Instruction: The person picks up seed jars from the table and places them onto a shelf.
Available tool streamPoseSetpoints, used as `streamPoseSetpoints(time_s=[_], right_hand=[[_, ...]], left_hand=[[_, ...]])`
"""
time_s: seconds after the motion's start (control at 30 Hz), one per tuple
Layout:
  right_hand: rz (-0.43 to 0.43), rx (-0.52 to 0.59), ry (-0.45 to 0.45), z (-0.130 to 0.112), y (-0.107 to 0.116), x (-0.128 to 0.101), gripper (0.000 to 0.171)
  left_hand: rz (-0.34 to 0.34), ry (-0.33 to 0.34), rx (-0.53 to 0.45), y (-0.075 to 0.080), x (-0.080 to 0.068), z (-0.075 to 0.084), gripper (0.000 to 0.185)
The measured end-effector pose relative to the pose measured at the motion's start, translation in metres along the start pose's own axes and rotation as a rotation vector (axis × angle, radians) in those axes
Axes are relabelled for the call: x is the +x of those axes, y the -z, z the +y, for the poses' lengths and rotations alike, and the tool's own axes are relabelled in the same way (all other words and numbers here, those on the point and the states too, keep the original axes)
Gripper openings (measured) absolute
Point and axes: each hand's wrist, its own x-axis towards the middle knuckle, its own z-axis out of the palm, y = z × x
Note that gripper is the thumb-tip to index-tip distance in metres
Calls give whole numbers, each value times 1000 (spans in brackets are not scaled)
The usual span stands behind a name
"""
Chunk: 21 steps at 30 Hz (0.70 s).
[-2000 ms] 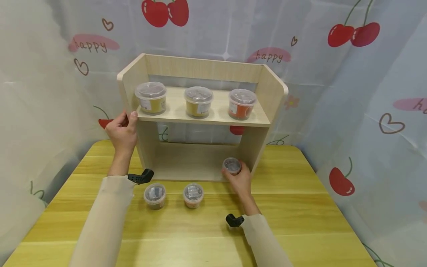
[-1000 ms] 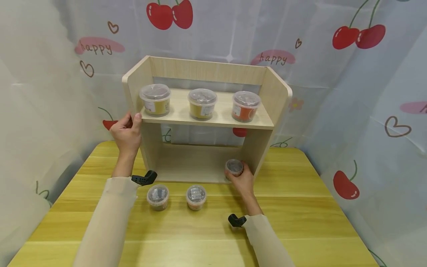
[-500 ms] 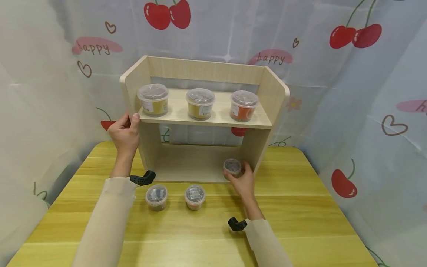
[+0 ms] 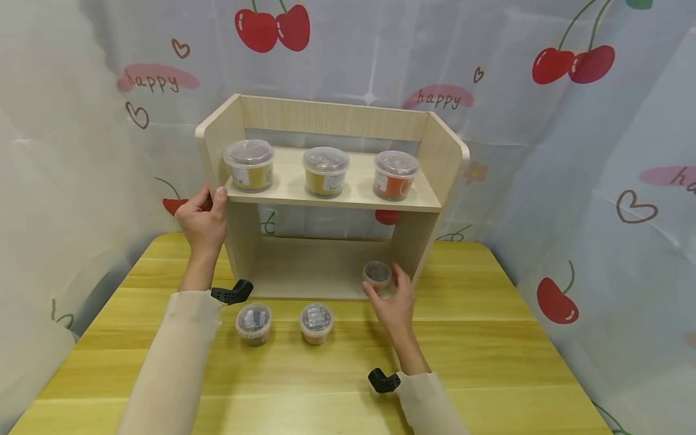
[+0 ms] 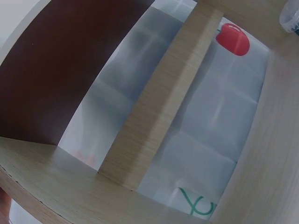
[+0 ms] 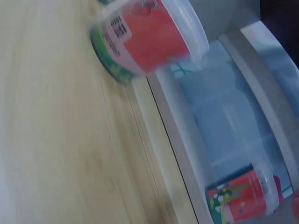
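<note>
A small lidded plastic tub stands at the right end of the lower board of a pale wooden shelf. My right hand is around its near side, thumb and forefinger spread, with a gap showing between forefinger and tub. In the right wrist view the tub shows a red printed label. My left hand grips the front edge of the shelf's left side panel, thumb on the front and fingers partly hidden. Two more small tubs, a left one and a middle one, stand on the table before the shelf.
On the upper board stand three larger lidded tubs: a yellow one, another yellow one and an orange-red one. The yellow wooden table reaches under everything. A cherry-printed curtain hangs behind.
My right thumb and forefinger have spread off the small tub, and the hand has drawn slightly back. The tub stays on the lower board. My left hand keeps its grip on the shelf.
</note>
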Motion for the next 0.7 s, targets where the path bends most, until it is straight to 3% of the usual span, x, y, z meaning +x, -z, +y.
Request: streamPoseSetpoints(time_s=[0.1,0.4,0.57,0.7], right_hand=[[-31,47,40,-6,-2,-5,75],[-107,93,81,-15,-5,-17,76],[-157,103,48,-16,-5,-23,79],[-165,92,50,-14,-8,-27,78]], left_hand=[[7,3,-1,0,1,-2,30],[20,13,23,-1,7,-40,29],[19,4,16,0,8,-43,30],[22,2,7,-1,6,-33,29]])
